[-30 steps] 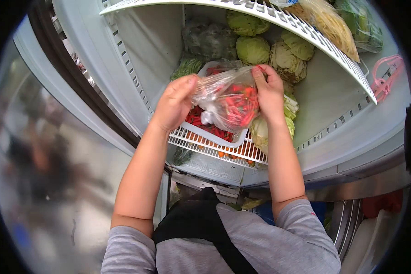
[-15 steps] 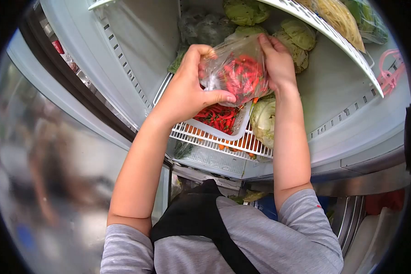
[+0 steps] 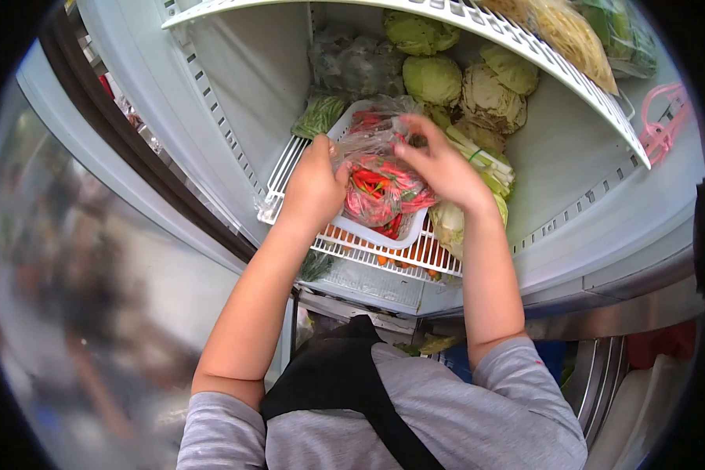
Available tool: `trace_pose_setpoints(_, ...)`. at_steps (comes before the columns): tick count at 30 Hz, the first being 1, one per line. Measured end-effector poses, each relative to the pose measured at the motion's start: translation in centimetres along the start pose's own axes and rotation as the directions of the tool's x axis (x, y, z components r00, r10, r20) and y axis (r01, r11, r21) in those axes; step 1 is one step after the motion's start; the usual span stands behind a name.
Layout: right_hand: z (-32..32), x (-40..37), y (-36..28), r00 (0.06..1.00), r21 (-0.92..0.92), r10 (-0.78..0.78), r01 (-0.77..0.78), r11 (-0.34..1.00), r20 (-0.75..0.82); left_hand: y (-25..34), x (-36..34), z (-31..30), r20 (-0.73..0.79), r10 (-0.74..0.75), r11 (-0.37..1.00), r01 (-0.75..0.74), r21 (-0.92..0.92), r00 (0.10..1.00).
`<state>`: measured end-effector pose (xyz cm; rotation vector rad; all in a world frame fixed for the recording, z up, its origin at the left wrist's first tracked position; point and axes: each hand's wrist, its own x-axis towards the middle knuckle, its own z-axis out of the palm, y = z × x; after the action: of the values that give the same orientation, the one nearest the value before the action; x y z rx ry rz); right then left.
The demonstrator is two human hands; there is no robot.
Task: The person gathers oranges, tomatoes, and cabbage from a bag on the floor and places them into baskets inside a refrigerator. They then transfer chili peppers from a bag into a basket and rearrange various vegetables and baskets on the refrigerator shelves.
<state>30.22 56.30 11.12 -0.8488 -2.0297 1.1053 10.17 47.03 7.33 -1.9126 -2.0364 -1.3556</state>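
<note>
Two bare hands meet at a clear bag of red chilies (image 3: 380, 186) over a white basket (image 3: 403, 241) near the shelf's front edge. The left hand's (image 3: 317, 184) fingers pinch the bag's left side; the right hand's (image 3: 439, 163) fingers are parted at its upper right. Cabbages (image 3: 432, 81) sit behind.

Cabbages (image 3: 432, 81) sit beside what seem plastic bags (image 3: 355, 63); pink cord (image 3: 659, 135) hangs at right

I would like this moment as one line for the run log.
left hand: holds bag | right hand: at bag's top | bag: red chilies inside, over basket | basket: on wire shelf
</note>
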Motion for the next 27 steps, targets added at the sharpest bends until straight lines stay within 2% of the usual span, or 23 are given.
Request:
trace_pose_setpoints(1, -0.5, -1.1, 0.1, 1.000, -0.004, -0.007, 0.008, 1.000, 0.004, 0.4, 0.2, -0.5, 0.006, -0.044, 0.999, 0.044, -0.023, 0.999)
trace_pose_setpoints(2, -1.3, -2.4, 0.3, 0.989, -0.203, -0.134, 0.146, 0.968, 0.069, 0.8, 0.3, -1.1, 0.014, -0.090, 0.995, 0.090, -0.044, 0.996)
trace_pose_setpoints(3, -1.8, -3.3, 0.5, 0.958, -0.382, -0.242, 0.284, 0.880, 0.156, 1.0, 0.3, -1.8, -0.026, -0.026, 0.996, 0.023, -0.090, 0.999)
trace_pose_setpoints(4, -2.0, -3.9, 0.7, 0.956, -0.381, -0.244, 0.289, 0.878, 0.162, 1.3, 0.2, -2.7, -0.031, -0.030, 0.996, 0.027, -0.089, 0.999)
trace_pose_setpoints(6, -2.1, -4.7, 1.1, 0.986, -0.308, -0.156, 0.166, 0.937, 0.059, 1.4, -0.2, -4.8, 0.303, 0.033, 0.941, 0.073, -0.331, 0.952)
trace_pose_setpoints(7, -1.6, -4.5, 0.9, 0.996, -0.257, -0.093, 0.091, 0.962, 0.004, 1.2, -0.4, -5.2, 0.351, 0.138, 0.950, -0.023, -0.311, 0.926)
trace_pose_setpoints(8, -1.1, -4.3, 0.7, 0.996, -0.257, -0.089, 0.086, 0.963, 0.002, 0.9, -0.3, -5.3, 0.355, 0.138, 0.950, -0.022, -0.313, 0.925)
trace_pose_setpoints(10, -0.3, -3.5, 0.2, 0.953, -0.212, -0.235, 0.193, 0.958, -0.193, 1.0, 0.6, -5.2, 0.359, 0.086, 0.993, -0.053, -0.101, 0.929)
trace_pose_setpoints(11, 0.1, -2.8, 0.0, 0.888, -0.229, -0.366, 0.308, 0.923, -0.279, 1.6, 1.1, -5.6, 0.299, 0.008, 0.993, 0.028, -0.118, 0.954)
trace_pose_setpoints(12, 0.3, -2.2, -0.6, 0.889, -0.228, -0.362, 0.304, 0.925, -0.281, 1.9, 1.5, -5.8, 0.303, 0.009, 0.992, 0.029, -0.119, 0.953)
trace_pose_setpoints(14, 0.2, -1.2, -2.1, 0.851, -0.312, -0.394, 0.291, 0.904, -0.348, 2.0, 2.3, -6.0, 0.196, 0.031, 0.991, -0.005, -0.131, 0.980)
trace_pose_setpoints(15, 0.3, -0.6, -2.3, 0.799, -0.309, -0.468, 0.367, 0.877, -0.379, 2.3, 2.6, -6.1, 0.142, 0.024, 0.990, -0.004, -0.140, 0.990)
trace_pose_setpoints(16, 0.4, -0.2, -2.8, 0.799, -0.309, -0.467, 0.366, 0.878, -0.380, 2.1, 3.1, -5.9, 0.144, 0.024, 0.990, -0.004, -0.140, 0.989)
trace_pose_setpoints(18, 0.7, 0.3, -3.9, 0.758, -0.351, -0.509, 0.385, 0.854, -0.407, 1.6, 4.0, -5.4, -0.016, 0.109, 0.988, -0.110, -0.104, 0.994)
trace_pose_setpoints(20, 0.6, 1.1, -3.9, 0.765, -0.396, -0.520, 0.373, 0.839, -0.381, 1.8, 4.5, -5.6, 0.033, 0.057, 0.994, -0.054, -0.095, 0.998)
trace_pose_setpoints(22, 0.6, 1.5, -4.8, 0.710, -0.372, -0.535, 0.394, 0.841, -0.459, 2.6, 4.8, -5.9, 0.022, 0.054, 0.996, -0.053, -0.065, 0.998)
trace_pose_setpoints(23, 0.6, 2.0, -4.6, 0.696, -0.414, -0.573, 0.411, 0.812, -0.433, 2.5, 4.9, -5.9, 0.024, 0.050, 0.997, -0.049, -0.064, 0.998)
trace_pose_setpoints(25, 0.6, 2.5, -4.8, 0.668, -0.401, -0.582, 0.427, 0.810, -0.464, 2.4, 5.5, -5.8, -0.052, 0.230, 0.969, -0.234, -0.083, 0.972)
trace_pose_setpoints(26, 0.5, 2.8, -5.0, 0.637, -0.392, -0.595, 0.449, 0.803, -0.490, 2.5, 5.8, -5.8, -0.053, 0.231, 0.968, -0.235, -0.083, 0.971)
trace_pose_setpoints(27, 0.4, 3.0, -5.1, 0.638, -0.391, -0.594, 0.448, 0.804, -0.490, 2.6, 6.0, -5.9, -0.040, 0.195, 0.967, -0.199, -0.161, 0.980)
